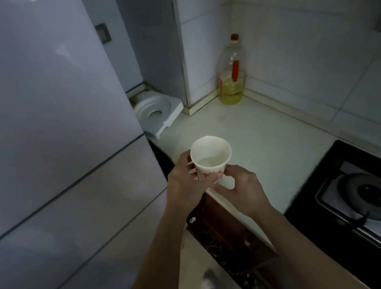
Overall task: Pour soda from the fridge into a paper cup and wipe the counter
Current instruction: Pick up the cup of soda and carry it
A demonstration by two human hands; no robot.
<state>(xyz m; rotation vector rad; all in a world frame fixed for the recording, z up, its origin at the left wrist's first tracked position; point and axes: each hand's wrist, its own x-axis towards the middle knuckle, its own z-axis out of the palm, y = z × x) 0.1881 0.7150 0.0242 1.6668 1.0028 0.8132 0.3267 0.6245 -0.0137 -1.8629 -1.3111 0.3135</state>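
The left grip [184, 180] holds the cup [211, 156] from its left side, with the fingers curled round the lower wall. The right grip [240, 191] pinches the cup's lower right edge between the thumb and fingertips. Both grips are closed on the cup, and both forearms reach up from the bottom of the view.

The cup is white paper with red print near its base. It stands upright with its mouth open to the camera, and a shallow pool of pale liquid lies in its bottom. It sits over the front left corner of the table [267, 135]. I cannot tell whether its base touches the surface.

Just left of the grips stands the fridge [41, 137], grey, with its doors shut. Below the table's front edge a brown cabinet [230, 230] shows.

Behind the cup, a white moulded plastic piece [157, 112] lies at the table's back left, between the fridge and a tiled column. In the far corner, against the tiled wall [304, 48], stands a bottle [230, 75] with a red cap, about a third full of yellow liquid. It is well apart from the cup.

On the right, a black stove [368, 195] with a round burner is set into the table.
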